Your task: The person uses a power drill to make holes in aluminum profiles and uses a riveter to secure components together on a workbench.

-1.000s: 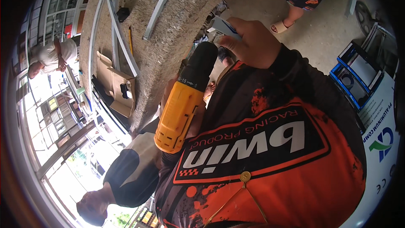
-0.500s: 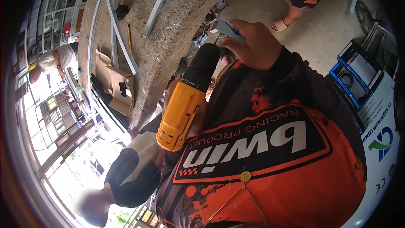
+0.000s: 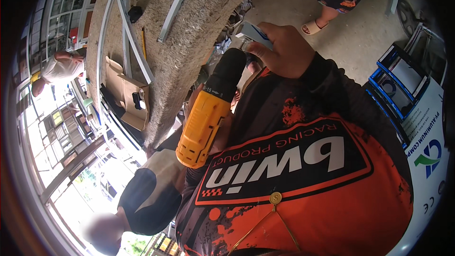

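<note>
Your right hand is up at the top of the view, its fingers curled together around a small pale flat piece, gripped at its near end. Just below it stands the yellow and black cordless drill, black head toward that hand, yellow battery base down toward your black and orange printed shirt. Your left hand is hidden; I cannot tell whether it carries the drill or how its fingers stand.

To your left lies the rough grey table, with pale metal strips crossing near its far edge and an open cardboard box at its left edge. Another person in a dark and cream top crouches below the table's near corner.

You look to be between steps, small piece in hand and drill held ready. Bringing the two together would call for steadying the drill first, since its head sits very close to your knuckles.
</note>
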`<state>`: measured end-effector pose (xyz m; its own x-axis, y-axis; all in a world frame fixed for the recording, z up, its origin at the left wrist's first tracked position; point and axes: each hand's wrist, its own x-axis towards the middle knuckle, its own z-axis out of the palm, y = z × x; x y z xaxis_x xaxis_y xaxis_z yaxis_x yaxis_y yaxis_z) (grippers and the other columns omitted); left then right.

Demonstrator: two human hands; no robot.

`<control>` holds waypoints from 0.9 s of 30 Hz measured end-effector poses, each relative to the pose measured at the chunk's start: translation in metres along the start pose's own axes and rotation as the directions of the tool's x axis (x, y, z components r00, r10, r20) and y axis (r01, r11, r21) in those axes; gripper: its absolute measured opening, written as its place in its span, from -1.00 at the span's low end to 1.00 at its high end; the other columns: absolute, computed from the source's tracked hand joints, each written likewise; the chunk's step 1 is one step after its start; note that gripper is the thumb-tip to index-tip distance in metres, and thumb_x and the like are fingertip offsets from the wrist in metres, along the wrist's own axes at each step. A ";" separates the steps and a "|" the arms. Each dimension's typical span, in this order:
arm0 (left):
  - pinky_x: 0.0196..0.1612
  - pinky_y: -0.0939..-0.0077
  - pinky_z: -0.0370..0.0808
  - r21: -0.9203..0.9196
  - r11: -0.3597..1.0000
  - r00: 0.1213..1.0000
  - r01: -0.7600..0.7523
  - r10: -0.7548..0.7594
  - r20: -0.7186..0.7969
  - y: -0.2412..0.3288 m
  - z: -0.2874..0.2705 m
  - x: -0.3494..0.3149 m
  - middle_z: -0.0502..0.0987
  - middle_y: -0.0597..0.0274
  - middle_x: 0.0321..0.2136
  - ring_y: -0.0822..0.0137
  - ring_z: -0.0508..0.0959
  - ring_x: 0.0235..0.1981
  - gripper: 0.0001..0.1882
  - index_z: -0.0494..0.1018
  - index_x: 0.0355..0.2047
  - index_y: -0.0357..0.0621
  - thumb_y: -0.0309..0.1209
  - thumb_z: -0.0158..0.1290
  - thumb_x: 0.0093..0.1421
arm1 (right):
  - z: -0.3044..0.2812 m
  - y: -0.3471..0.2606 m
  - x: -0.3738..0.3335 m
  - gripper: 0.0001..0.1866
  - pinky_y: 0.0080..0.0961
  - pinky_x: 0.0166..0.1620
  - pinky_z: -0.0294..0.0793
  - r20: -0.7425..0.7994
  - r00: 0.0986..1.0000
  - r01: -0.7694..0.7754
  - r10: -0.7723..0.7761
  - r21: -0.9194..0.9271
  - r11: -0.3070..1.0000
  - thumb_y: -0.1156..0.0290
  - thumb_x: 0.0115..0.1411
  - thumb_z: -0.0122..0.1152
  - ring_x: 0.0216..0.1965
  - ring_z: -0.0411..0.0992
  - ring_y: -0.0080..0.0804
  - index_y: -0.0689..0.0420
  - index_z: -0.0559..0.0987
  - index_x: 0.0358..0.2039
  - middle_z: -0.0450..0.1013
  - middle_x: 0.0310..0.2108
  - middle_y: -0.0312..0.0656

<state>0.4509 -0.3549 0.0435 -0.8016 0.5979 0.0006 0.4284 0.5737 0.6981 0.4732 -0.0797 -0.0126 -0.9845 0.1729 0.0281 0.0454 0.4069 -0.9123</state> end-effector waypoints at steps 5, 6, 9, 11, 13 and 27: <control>0.10 0.28 0.49 0.156 0.985 0.996 -0.073 0.080 -0.041 0.006 -0.002 0.005 0.57 0.03 -0.04 0.12 0.62 -0.03 -0.29 0.32 0.24 -0.31 -0.43 0.29 0.08 | 0.000 -0.002 -0.001 -0.57 -0.30 -0.33 0.50 0.001 1.000 -0.022 0.022 -0.029 0.999 0.05 0.33 0.23 -0.45 0.57 -0.04 0.23 0.53 -0.17 0.54 -0.48 0.00; 0.09 0.29 0.49 0.180 0.978 0.993 -0.109 0.116 -0.028 0.007 -0.004 0.007 0.58 0.04 -0.05 0.13 0.62 -0.04 -0.30 0.31 0.24 -0.31 -0.44 0.28 0.08 | 0.001 -0.002 -0.002 -0.57 -0.30 -0.33 0.50 -0.007 1.000 -0.011 0.011 -0.027 1.000 0.05 0.33 0.23 -0.45 0.57 -0.04 0.24 0.54 -0.17 0.54 -0.49 0.00; 0.08 0.30 0.50 -0.122 0.990 0.995 -0.074 0.065 -0.078 0.005 -0.001 0.004 0.58 0.03 -0.07 0.14 0.62 -0.03 -0.32 0.32 0.23 -0.33 -0.45 0.27 0.10 | 0.001 -0.003 -0.002 -0.57 -0.30 -0.33 0.50 -0.003 1.000 -0.009 0.009 -0.011 1.000 0.05 0.33 0.23 -0.44 0.57 -0.05 0.24 0.54 -0.17 0.55 -0.48 -0.01; 0.06 0.30 0.51 -0.236 0.972 0.995 0.022 -0.046 -0.093 -0.005 0.012 -0.005 0.58 0.03 -0.07 0.14 0.62 -0.04 -0.32 0.32 0.22 -0.34 -0.44 0.26 0.10 | 0.002 -0.002 -0.003 -0.56 -0.25 -0.35 0.49 -0.024 1.000 0.008 -0.008 0.007 1.000 0.04 0.31 0.25 -0.46 0.56 -0.01 0.24 0.54 -0.20 0.53 -0.51 0.02; 0.04 0.30 0.51 0.018 0.999 0.999 0.035 -0.034 -0.034 -0.026 0.012 -0.014 0.58 0.03 -0.08 0.14 0.62 -0.04 -0.32 0.32 0.22 -0.33 -0.44 0.26 0.10 | 0.006 0.001 -0.003 -0.54 -0.17 -0.40 0.46 -0.081 0.995 0.052 -0.049 0.026 0.998 0.03 0.28 0.29 -0.49 0.53 0.08 0.26 0.55 -0.26 0.49 -0.57 0.08; -0.07 0.33 0.54 0.035 0.996 0.996 0.087 -0.087 0.008 -0.033 0.011 -0.008 0.59 0.10 -0.18 0.18 0.63 -0.19 -0.51 0.41 0.10 -0.27 -0.38 0.20 0.18 | 0.004 0.017 0.003 -0.42 -0.27 -0.34 0.52 0.054 0.990 0.134 -0.131 -0.042 0.990 -0.05 0.26 0.29 -0.47 0.57 -0.10 0.31 0.47 -0.14 0.53 -0.47 0.02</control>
<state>0.4479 -0.3725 0.0127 -0.8328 0.5497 -0.0658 0.3712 0.6427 0.6702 0.4707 -0.0759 -0.0297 -0.9897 0.0688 0.1254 -0.0796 0.4638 -0.8823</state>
